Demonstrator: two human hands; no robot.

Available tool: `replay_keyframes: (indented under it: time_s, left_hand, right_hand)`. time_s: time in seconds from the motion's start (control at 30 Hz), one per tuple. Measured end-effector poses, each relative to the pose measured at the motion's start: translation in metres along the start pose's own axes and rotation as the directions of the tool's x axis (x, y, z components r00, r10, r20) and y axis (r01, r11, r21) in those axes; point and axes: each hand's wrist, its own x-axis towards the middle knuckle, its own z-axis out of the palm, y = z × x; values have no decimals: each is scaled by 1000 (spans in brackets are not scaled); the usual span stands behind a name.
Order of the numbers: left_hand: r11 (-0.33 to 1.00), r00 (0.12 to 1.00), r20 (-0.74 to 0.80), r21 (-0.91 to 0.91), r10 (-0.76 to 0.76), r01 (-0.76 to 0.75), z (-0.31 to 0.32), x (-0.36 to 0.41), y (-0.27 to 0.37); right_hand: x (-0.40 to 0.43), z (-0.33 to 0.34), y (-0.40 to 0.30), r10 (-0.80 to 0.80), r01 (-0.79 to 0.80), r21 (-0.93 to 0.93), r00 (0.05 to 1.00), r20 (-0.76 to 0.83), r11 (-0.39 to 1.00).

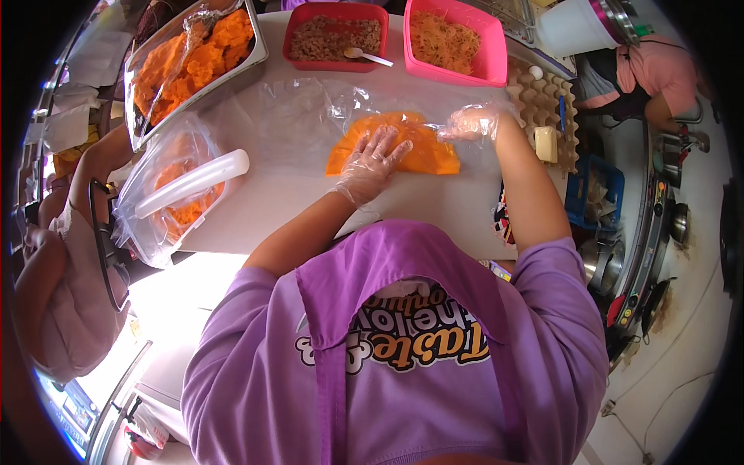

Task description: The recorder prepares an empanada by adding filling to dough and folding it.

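On the light tabletop lies a flattened piece of orange dough or mash, folded to a half-round shape, with clear plastic film about it. My left hand, in a clear plastic glove, rests flat on its left part with the fingers spread. At its right upper edge is my right hand, also gloved, with the fingers bent at the clear film; whether they pinch the film is hard to tell. Beyond stand a red tub of minced filling with a spoon and a pink tub of shredded filling.
At the left are a metal tray of orange mash and a plastic-lined container with a white rolling pin across it. Egg trays hold a yellowish block at the right. Other people are at both sides, one in pink.
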Motion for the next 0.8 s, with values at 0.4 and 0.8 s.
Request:
replay_keyframes:
  time_s: [0.4, 0.8]
  left_hand:
    - [979, 977, -122, -86, 175, -186, 5, -83, -8]
    - [996, 923, -378, -19, 71, -84, -76, -123, 53]
  right_hand:
    - [-52, 4, -26, 91, -87, 94, 995, -44, 992]
    - [-109, 47, -49, 1, 2, 241, 1000, -15, 971]
